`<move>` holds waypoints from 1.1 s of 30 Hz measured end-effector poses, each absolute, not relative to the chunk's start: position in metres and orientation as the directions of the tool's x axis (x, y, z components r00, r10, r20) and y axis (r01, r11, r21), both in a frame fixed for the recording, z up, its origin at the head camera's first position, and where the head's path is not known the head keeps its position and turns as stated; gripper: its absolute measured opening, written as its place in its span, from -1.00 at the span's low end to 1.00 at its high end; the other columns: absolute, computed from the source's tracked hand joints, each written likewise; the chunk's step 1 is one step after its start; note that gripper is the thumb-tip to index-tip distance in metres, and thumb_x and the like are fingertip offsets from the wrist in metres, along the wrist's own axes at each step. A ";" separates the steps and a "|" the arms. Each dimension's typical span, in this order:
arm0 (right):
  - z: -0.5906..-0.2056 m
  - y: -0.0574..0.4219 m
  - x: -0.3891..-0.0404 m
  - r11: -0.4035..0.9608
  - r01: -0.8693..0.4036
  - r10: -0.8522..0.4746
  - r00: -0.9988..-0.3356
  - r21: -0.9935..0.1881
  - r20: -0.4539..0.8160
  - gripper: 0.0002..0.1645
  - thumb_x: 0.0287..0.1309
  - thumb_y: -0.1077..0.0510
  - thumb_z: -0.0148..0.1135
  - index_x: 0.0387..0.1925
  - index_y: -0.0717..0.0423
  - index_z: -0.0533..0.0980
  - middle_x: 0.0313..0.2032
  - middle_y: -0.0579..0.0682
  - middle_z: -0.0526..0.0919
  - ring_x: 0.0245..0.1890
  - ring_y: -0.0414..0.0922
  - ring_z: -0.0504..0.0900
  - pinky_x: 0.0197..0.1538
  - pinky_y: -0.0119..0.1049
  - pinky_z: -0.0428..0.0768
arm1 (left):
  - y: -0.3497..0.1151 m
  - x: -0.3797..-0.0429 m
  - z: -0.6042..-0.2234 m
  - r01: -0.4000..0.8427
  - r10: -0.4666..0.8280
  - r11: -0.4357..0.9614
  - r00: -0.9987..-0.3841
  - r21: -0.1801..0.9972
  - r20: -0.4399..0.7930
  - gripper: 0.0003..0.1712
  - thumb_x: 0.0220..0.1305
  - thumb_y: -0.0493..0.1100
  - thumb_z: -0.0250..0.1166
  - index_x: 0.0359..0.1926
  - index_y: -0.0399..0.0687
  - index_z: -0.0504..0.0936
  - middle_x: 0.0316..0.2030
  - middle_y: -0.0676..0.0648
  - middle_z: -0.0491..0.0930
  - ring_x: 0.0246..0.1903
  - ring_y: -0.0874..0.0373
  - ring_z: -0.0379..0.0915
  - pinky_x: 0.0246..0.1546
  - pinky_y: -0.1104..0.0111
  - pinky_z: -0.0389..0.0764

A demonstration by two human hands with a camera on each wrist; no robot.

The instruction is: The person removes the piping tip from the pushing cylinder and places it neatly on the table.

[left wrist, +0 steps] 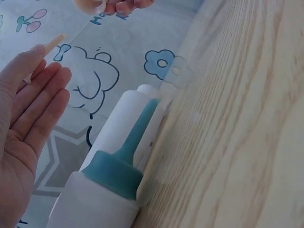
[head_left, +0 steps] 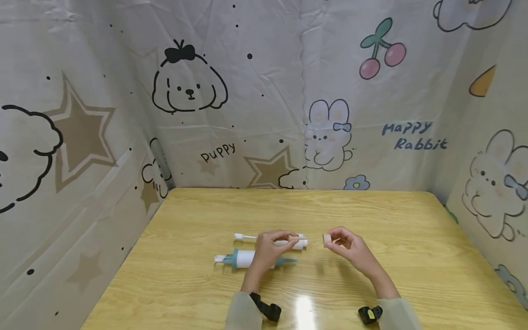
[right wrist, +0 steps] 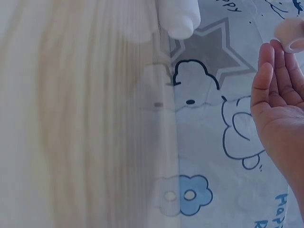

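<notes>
My left hand (head_left: 270, 247) pinches a thin beige strip (left wrist: 54, 43) between thumb and fingertips, its other fingers held out loosely. To the right, my right hand (head_left: 350, 247) grips a small beige ring-shaped roll (head_left: 327, 240) between thumb and fingers, its hollow showing in the right wrist view. A faint thin line spans the gap between the two. Both hands are raised over the wooden table. Below and around the left hand lies a white syringe-like tube with a teal tapered nozzle (left wrist: 140, 130), partly hidden by that hand and wrist. Behind it lies a second, all-white tube (head_left: 301, 244).
The wooden table (head_left: 198, 211) has a light reflection near its front edge. Printed fabric (head_left: 264, 82) hangs along its back and sides. Black straps with small devices (head_left: 270, 311) sit at both wrists, by the pale sleeves (head_left: 243, 311).
</notes>
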State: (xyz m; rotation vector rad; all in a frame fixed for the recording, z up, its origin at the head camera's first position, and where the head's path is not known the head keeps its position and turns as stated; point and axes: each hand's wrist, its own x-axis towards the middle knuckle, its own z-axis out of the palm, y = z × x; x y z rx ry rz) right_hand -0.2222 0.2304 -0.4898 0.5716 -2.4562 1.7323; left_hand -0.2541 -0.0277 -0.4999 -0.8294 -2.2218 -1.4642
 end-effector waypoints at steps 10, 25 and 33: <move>-0.488 0.253 -0.215 0.307 -0.332 -0.226 -0.936 -0.892 0.270 -0.70 0.30 0.24 0.20 0.01 0.32 0.47 -0.18 -0.23 0.59 -0.21 -0.34 0.56 -0.11 -0.48 0.58 | -0.009 -0.259 -0.501 0.613 0.300 0.241 -0.784 0.753 0.543 -0.89 0.22 -0.11 0.40 -0.24 0.03 0.78 -0.36 -0.06 0.77 -0.34 0.20 0.68 -0.21 0.41 0.70; -0.489 0.282 -0.202 0.343 -0.301 -0.154 -0.953 -0.890 0.262 -0.71 0.30 0.25 0.20 0.00 0.30 0.47 -0.20 -0.30 0.59 -0.22 -0.38 0.57 -0.13 -0.49 0.58 | 0.031 -0.261 -0.507 0.583 0.289 0.181 -0.801 0.792 0.524 -0.91 0.17 -0.19 0.43 -0.29 -0.05 0.78 -0.30 -0.10 0.78 -0.31 0.03 0.72 -0.19 0.24 0.74; -0.488 0.292 -0.197 0.367 -0.265 -0.123 -0.964 -0.892 0.235 -0.66 0.30 0.24 0.21 0.04 0.35 0.47 -0.19 -0.22 0.59 -0.22 -0.39 0.56 -0.15 -0.48 0.60 | 0.049 -0.261 -0.510 0.559 0.311 0.185 -0.813 0.808 0.492 -0.90 0.18 -0.31 0.39 -0.26 -0.23 0.76 -0.27 -0.23 0.76 -0.28 -0.10 0.70 -0.14 0.21 0.74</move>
